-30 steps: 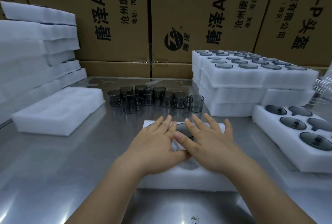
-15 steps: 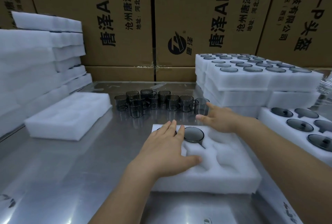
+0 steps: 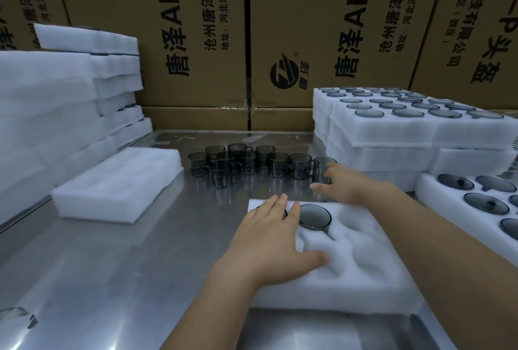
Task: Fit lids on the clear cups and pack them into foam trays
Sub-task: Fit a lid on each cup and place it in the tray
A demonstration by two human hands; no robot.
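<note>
White foam tray point(image 3: 364, 274) lies in the lower centre of the frame on the steel table point(image 3: 112, 265), its long side running left to right. One lidded cup point(image 3: 314, 216) sits in an upper pocket, and the pockets to the right and below it are bare. The left hand point(image 3: 269, 237) rests flat on the tray's left part with fingers straight and together and thumb spread out to the right. A dark rim peeks from under its fingertips, but what it covers is hidden.

The right hand point(image 3: 343, 182) is above the tray's upper edge, at the right end of the group of open cups point(image 3: 246, 163) in mid-frame. Its thumb points left and its fingers are loosely extended beside the end cup point(image 3: 321, 171). It looks unclosed, though whether a fingertip already touches the glass is hard to tell.

The group of cups stretches left to right, so this end cup is much the nearest to the right hand, while the left hand is lower and busy steadying the foam. The loose lids point(image 3: 486, 203) lie in another foam tray at the right edge, also on the right hand's side. The right hand therefore looks best placed both to take the cup and to fetch its lid, and a free pocket waits just below.
</note>
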